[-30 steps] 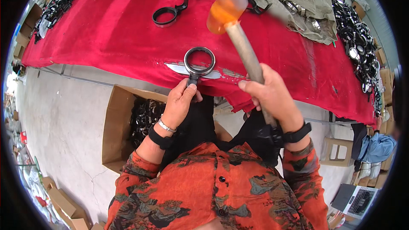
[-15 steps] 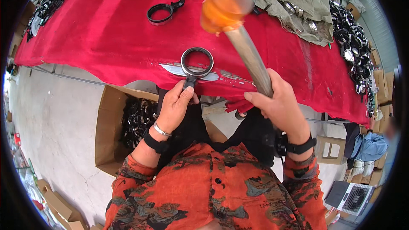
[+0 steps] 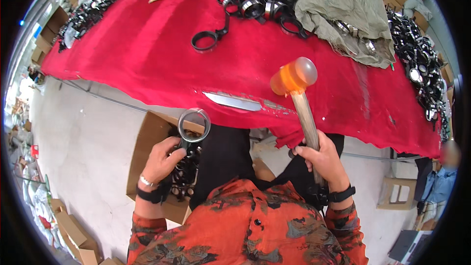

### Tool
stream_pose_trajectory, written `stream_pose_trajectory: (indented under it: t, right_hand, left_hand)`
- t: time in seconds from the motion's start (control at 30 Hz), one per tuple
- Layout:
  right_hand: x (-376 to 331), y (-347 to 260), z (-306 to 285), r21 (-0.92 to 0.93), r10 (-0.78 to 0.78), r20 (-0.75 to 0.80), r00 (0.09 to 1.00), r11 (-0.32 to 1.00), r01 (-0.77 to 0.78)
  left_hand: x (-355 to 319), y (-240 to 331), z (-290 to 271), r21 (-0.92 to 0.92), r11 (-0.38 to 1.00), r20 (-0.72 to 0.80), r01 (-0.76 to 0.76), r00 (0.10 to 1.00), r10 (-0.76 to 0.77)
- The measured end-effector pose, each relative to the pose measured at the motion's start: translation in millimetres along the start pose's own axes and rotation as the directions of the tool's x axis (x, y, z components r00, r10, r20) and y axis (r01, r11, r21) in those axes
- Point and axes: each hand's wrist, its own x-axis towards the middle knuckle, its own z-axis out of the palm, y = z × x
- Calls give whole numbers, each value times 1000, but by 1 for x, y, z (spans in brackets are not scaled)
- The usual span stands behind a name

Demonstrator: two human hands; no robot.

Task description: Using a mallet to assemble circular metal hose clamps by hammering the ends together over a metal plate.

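Note:
My left hand [image 3: 163, 159] pinches the short dark stem of a round ring frame [image 3: 208, 127], shaped like a magnifying glass. The frame stands upright above an open cardboard box [image 3: 142, 154] by my left leg. Whether glass fills the ring, I cannot tell. In my right hand [image 3: 323, 161] is the wooden handle of a mallet [image 3: 294, 76] with an orange head and pale, clear-looking face. Its head is raised over the near edge of the red cloth [image 3: 162, 64]. A bare metal strip [image 3: 233, 102] shows through that cloth near the edge.
Black parts fill the cardboard box. Another black ring with an arm [image 3: 204, 41] lies on the cloth, near a pile of ring parts [image 3: 251, 7]. A grey-green cloth [image 3: 333, 5] covers part of the back right. Heaps of black parts [image 3: 422, 68] line the right side.
My left hand has drawn the ring frame off the table edge, left and toward me over the box. The mallet has come down and nearer, still in my right hand. The view has shifted.

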Motion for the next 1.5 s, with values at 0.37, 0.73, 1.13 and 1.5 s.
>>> stream_pose_trajectory:
  t: [0.37, 0.73, 1.13, 1.5]
  right_hand:
    - [6, 24, 6, 15, 4, -8, 1000, 1000, -4]
    - [-5, 39, 2, 18, -12, 73, 997, 1000, 11]
    - [-14, 12, 19, 23, -33, 41, 999, 999, 32]
    - [-27, -30, 43, -307, -317, -29, 948, 905, 293]
  left_hand:
    - [230, 97, 0, 442, 823, -330, -356, 789, 519]
    - [235, 132, 20, -76, 942, -327, -328, 900, 287]
    - [63, 17, 81, -856, 515, 13, 39, 998, -56]
    - [85, -13, 105, -699, 704, -133, -120, 990, 38]
